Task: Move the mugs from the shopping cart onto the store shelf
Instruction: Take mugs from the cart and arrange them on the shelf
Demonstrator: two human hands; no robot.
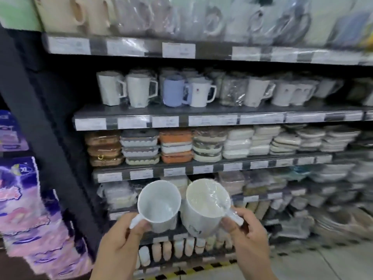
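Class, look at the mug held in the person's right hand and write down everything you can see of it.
The right-hand mug is white, looks ceramic, and is sealed in clear plastic wrap that glints across its open mouth. A small dark mark shows low on its side. It tilts toward the camera, empty inside. The right hand pinches its handle. Its side appears to touch the left-hand mug, before the lower shelves.
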